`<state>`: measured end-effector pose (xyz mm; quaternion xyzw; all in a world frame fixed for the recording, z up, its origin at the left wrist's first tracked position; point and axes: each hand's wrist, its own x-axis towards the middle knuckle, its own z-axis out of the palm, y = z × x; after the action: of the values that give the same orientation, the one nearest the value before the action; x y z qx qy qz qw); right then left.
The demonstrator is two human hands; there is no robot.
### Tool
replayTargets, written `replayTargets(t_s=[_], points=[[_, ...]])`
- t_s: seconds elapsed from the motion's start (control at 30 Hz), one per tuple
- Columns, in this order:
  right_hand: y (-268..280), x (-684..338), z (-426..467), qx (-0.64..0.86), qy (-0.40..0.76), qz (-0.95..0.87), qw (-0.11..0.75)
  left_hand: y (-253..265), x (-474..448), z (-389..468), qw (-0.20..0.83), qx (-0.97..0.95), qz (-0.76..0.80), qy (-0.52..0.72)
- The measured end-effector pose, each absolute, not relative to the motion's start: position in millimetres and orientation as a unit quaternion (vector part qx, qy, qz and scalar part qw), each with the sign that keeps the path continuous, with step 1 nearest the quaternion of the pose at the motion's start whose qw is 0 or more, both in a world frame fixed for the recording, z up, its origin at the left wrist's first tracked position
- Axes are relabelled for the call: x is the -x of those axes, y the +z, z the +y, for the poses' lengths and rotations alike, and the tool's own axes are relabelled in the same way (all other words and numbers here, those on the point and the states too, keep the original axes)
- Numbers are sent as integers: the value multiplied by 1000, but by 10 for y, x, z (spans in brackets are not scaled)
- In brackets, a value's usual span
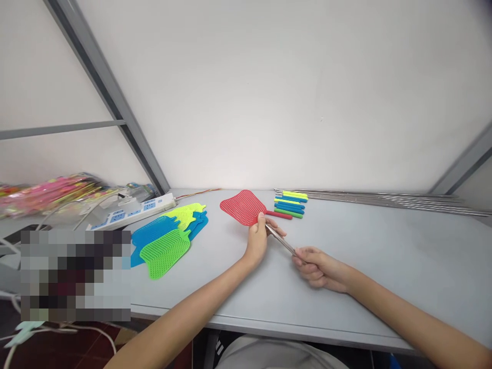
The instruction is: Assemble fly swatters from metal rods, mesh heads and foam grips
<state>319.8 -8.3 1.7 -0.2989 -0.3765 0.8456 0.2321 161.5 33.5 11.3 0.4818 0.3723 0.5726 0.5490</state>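
- Red, perforated plastic swatter head [242,206] is in the left hand [257,243], over the middle of the smooth grey tabletop [384,287].
- The left hand pinches at the narrow neck of the head, thumb on top and fingers curled beyond. They hide where plastic and metal come together, so I cannot tell whether the two are joined, or how deeply.
- The right hand [322,269] is closed around the near end of a slim, silver metal shaft [282,241], which slants from that grip up to the left thumb.
- A pinch right at the neck seems best; the thin, hole-filled face would probably bend under pressure.
- Shaft and neck should be kept in one line, with any force straight along the metal, as a sideways load could twist the plastic.
- Bringing the right grip nearer the neck might give steadier control.
- Just behind the left fingers lie a round red plastic tube [279,214] and a green plastic tube [298,215]; keeping the knuckles off them would be wise.
- A loose bright green perforated swatter head [165,253] lies to the left, well apart from both hands.
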Motion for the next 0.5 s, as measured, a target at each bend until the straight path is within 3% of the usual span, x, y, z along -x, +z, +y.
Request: replayTargets(t_s=[0.2, 0.5], points=[[80, -3234, -70, 291, 837, -424, 189, 126, -1604, 275, 526, -505, 375, 573], [135, -3277, -11, 303, 801, -471, 211, 181, -1681, 135, 552, -540, 326, 546]])
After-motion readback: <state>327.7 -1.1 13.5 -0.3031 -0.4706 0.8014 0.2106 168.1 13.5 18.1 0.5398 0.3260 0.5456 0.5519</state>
